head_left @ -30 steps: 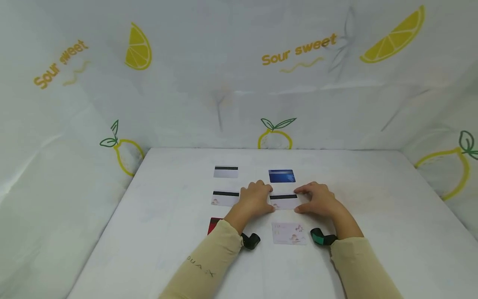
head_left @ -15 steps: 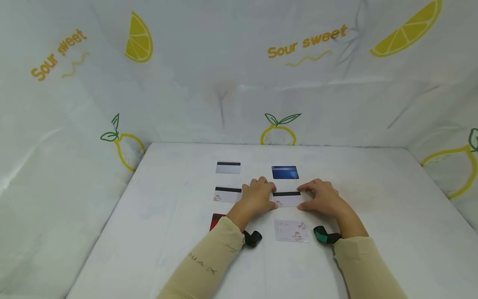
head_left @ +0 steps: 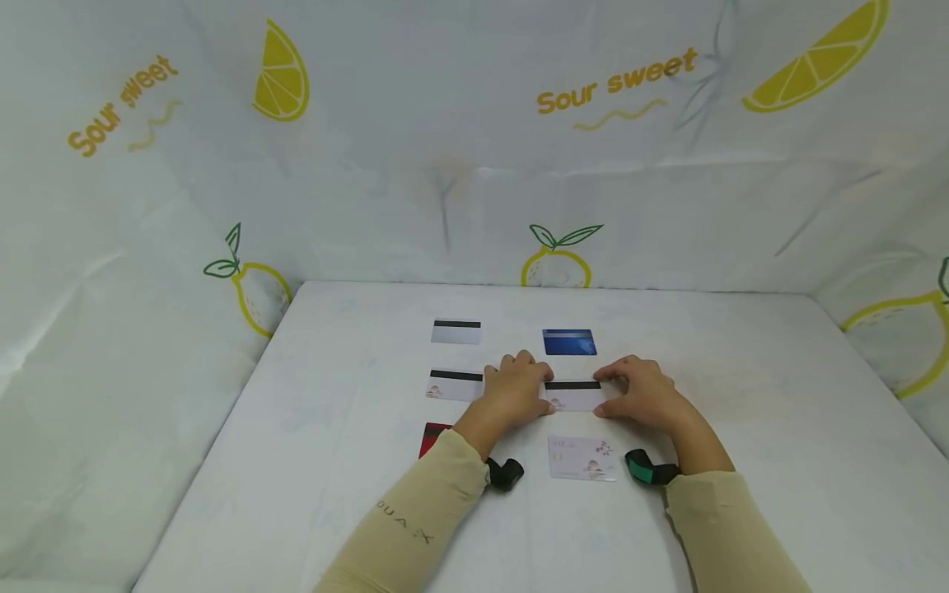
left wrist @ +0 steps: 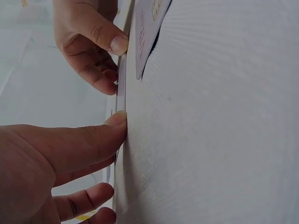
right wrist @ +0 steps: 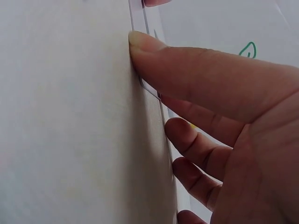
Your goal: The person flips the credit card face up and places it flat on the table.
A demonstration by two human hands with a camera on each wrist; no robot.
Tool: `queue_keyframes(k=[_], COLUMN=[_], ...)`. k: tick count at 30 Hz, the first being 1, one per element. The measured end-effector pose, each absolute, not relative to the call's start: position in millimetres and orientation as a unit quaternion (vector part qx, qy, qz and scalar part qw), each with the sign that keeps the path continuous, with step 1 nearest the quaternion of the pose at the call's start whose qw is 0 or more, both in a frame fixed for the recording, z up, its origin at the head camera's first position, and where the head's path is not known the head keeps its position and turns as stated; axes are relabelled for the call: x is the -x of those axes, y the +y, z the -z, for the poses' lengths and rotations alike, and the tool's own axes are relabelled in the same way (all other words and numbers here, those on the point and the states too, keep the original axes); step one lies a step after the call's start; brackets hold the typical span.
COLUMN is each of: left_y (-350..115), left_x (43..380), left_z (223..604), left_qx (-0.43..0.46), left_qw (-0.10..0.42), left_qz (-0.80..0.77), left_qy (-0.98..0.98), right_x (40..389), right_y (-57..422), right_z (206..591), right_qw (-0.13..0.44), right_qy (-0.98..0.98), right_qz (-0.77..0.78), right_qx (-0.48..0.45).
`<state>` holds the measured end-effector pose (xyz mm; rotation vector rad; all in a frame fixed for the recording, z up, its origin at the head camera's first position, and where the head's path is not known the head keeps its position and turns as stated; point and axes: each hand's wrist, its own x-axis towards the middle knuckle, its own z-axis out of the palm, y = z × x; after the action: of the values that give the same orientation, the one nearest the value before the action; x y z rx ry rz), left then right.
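A white card with a black stripe (head_left: 574, 399) lies flat on the table, its stripe along the far edge. My left hand (head_left: 513, 394) holds it at the left end, thumb on the near edge and index finger on the far edge. At the right end my right hand (head_left: 643, 395) pinches it the same way, as the right wrist view also shows with the thumb (right wrist: 149, 49) at the card's edge. Just beyond is a blue card (head_left: 569, 343); nearer lies a pale pink card (head_left: 582, 458).
To the left are a striped white card (head_left: 455, 332), another striped card (head_left: 452, 385) partly behind the left hand, and a red card (head_left: 432, 436) mostly hidden by the sleeve. The white table (head_left: 296, 461) meets a lemon-printed backdrop (head_left: 415, 214).
The head view has tilted down and then shifted slightly, moving everything in the picture a little. Both hands stay on the same card, with no clear motion relative to the table.
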<state>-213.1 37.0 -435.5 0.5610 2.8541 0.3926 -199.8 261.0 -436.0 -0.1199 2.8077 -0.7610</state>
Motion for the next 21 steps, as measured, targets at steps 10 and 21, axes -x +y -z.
queue_keyframes(k=[10, 21], left_y=[39.9, 37.1], left_x=[211.9, 213.0], left_z=[434.3, 433.9], left_qx=[-0.186, -0.181], left_qw=[0.106, 0.102], left_qz=[-0.139, -0.144], left_qy=[0.967, 0.968], right_x=[199.4, 199.5], right_y=[261.3, 259.7], right_z=[436.0, 434.5], right_qw=[0.123, 0.113], right_qy=[0.956, 0.953], right_qz=[0.263, 0.275], right_qx=[0.037, 0.054])
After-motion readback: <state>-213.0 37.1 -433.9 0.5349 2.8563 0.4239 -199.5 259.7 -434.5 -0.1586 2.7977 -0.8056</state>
